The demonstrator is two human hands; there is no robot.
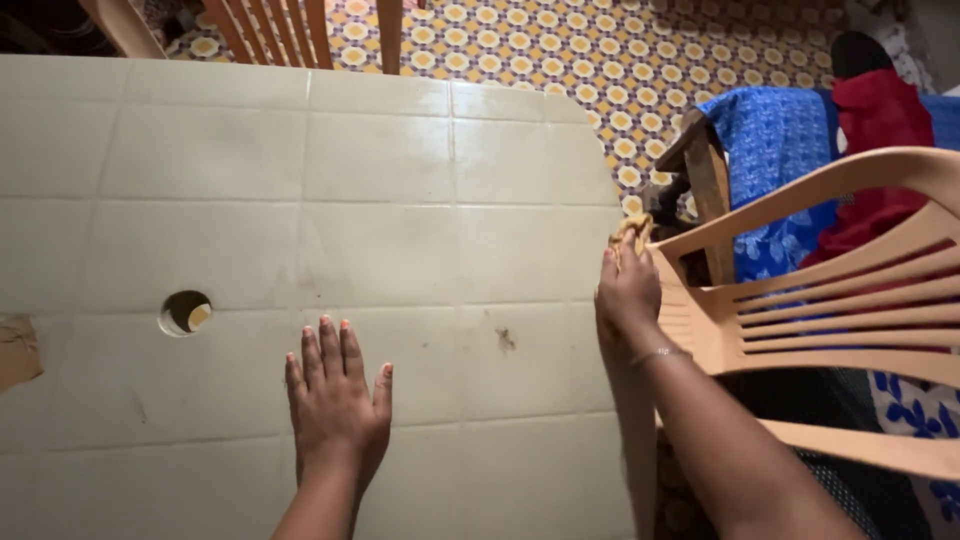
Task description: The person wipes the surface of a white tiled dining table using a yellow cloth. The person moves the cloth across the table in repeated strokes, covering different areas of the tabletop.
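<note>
Cloth at the table's right edge, one hand flat on top

Nearest: left hand (335, 400) lies palm down on the pale plastic table (300, 180), fingers straight and slightly spread, holding nothing. Right forearm comes in from the lower right, thin bangle (660, 353) at the wrist. Right hand (628, 292) sits at the table's right edge, fingers curled together and pressed around a small cloth (630, 230). Cloth is yellowish-tan, crumpled, mostly hidden under the hand; only a bunched bit shows above the fingertips, right at the table rim, just beside the chair arm. Cannot tell how big it is or whether it is wet.

Table top: moulded grid of squares, glossy, off-white. Small brown smudge (505, 340) between the two hands, nearer the right one. Round hole (185, 312) through the top, left of the left hand. Brown scrap (18, 350) at the far left edge, cut off by the frame.

Right of the table: tan plastic chair (840, 300) with slatted back, touching or nearly touching the table edge. Behind it blue patterned fabric (775, 140) and red cloth (880, 110) draped over furniture. Farthest: wooden chair slats (280, 30) at the top, floor (620, 60) with yellow circle pattern
</note>
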